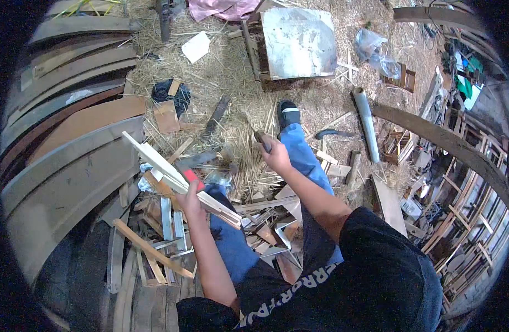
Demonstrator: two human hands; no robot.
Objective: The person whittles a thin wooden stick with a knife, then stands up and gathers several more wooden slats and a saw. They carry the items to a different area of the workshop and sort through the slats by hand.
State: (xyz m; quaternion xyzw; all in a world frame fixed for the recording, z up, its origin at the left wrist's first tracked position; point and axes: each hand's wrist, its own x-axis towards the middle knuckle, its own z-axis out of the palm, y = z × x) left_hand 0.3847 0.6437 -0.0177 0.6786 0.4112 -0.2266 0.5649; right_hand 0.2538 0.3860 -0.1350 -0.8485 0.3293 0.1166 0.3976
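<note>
Several long, pale wooden strips [160, 164] lie together in my left hand [191, 205], which is closed around them left of my legs. A small bright red piece [192, 178] shows against the strips, right by my thumb. My right hand [276, 157] is in front of my knees, wrapped round a dark-handled tool [259, 136]. That tool has a thin, narrow end pointing up and away from me, over the straw; its exact kind I cannot tell. A gap separates the strips from the tool.
Wood offcuts [268, 235] pile up between and beside my legs. Long boards [77, 182] are stacked at left. Ahead stands a box with a worn metal top [299, 44]. A grey pipe [366, 126], a curved dark blade [333, 134] and plastic bags [370, 44] lie on straw.
</note>
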